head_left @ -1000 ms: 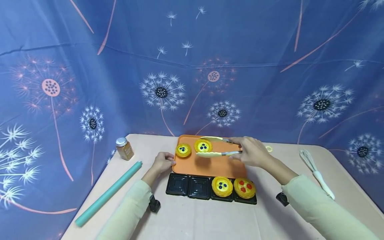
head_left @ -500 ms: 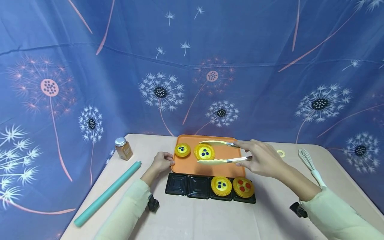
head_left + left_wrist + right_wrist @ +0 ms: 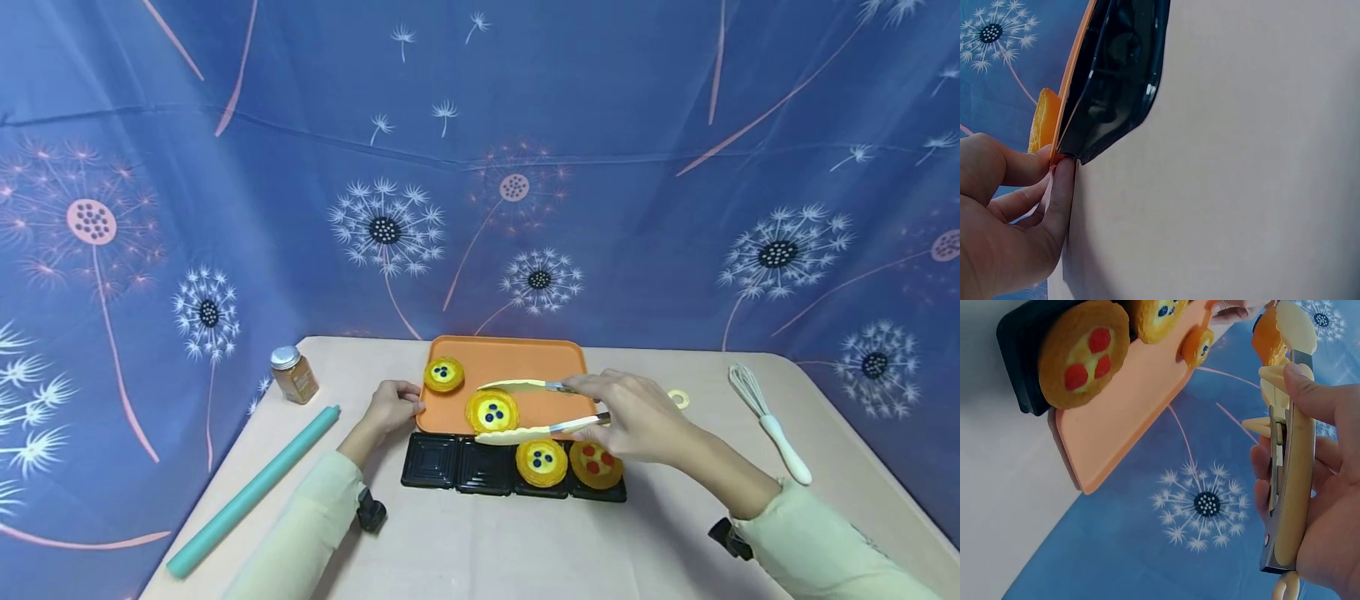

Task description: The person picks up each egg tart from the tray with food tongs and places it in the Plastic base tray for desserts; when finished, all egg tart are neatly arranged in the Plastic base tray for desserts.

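My left hand [image 3: 393, 404] pinches the left edge of an orange tray [image 3: 536, 362], thumb above and fingers below in the left wrist view. In my right hand [image 3: 637, 417] is a pair of cream-tipped tongs [image 3: 1294, 487]. Between the tong tips hangs an egg tart with blueberries [image 3: 492, 408], raised over the tray's front part. Another blueberry tart [image 3: 444, 375] lies at the tray's left. Along the tray's front sits a black box of square compartments [image 3: 429, 460]. Its two right compartments hold a blueberry tart [image 3: 542, 463] and a tart with red pieces [image 3: 597, 467].
A teal rolling pin [image 3: 255, 492] and a silver-capped spice jar [image 3: 294, 375] lie and stand at the left. On the right are a whisk [image 3: 772, 425] and a small pale ring [image 3: 678, 399]. A blue dandelion-print cloth [image 3: 480, 208] hangs behind the table.
The tongs have carried the blueberry tart up from the tray and toward its front edge. My right hand has come nearer with them; my left hand stays at the tray's edge.
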The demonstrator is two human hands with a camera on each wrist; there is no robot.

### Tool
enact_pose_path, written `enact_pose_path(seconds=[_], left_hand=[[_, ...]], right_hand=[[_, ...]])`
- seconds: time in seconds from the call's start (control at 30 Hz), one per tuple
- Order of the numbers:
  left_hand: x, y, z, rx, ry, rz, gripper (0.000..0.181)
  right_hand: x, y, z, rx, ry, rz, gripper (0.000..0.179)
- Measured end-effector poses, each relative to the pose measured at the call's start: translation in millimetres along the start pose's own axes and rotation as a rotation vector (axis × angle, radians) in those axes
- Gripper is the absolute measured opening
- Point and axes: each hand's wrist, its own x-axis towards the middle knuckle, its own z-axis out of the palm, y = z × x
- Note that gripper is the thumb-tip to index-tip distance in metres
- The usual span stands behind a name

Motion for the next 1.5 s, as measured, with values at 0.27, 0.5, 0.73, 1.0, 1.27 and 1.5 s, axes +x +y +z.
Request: enact_pose_path(seconds=[0.27, 0.5, 0.73, 1.0, 1.27, 1.5], left_hand=[[-1.4, -0.3, -1.7, 0.012, 0.011, -0.007, 0.022], [-3.2, 2.5, -1.1, 0.011, 0.002, -0.016, 0.021], [-1.6, 1.2, -0.7, -0.002, 0.008, -0.012, 0.021], [-1.1, 1.0, -1.0, -0.008, 0.008, -0.009, 0.022], [0.0, 1.1, 0.0, 0.001, 0.016, -0.019, 0.022], [1.2, -0.2, -1.3, -0.012, 0.010, -0.009, 0.023]], right_hand=[[2.2, -4, 17, 0.022, -0.084, -0.037, 0.058], [-1.5, -2, 36, 0.005, -0.128, -0.035, 0.057], [-4.0, 1, 45, -0.001, -0.134, -0.029, 0.057], [-4.7, -1, 50, 0.003, -0.145, -0.028, 0.057], [-3.5, -2, 54, -0.012, -0.148, -0.024, 0.056], [-1.3, -3, 54, 0.000, -0.158, 0.001, 0.062]])
